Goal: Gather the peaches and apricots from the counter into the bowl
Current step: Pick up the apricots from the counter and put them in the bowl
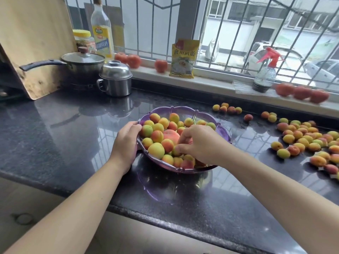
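Two bare hands reach over the dark tabletop [73, 125] to the purple bowl [224, 133] mid-frame. Left hand [126, 142] grips the bowl's rim. Right hand [199, 142] curls its fingers around small fruit in the bowl. Many apricots [300, 138] lie at the right of the frame.

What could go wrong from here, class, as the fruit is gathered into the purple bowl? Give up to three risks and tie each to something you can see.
1. The purple bowl is already heaped, and the right hand is among the fruit; more could spill over the rim.
2. The bowl looks tilted where the left hand grips its rim, so it may tip.
3. The loose apricots lie on a glossy counter and could roll away.
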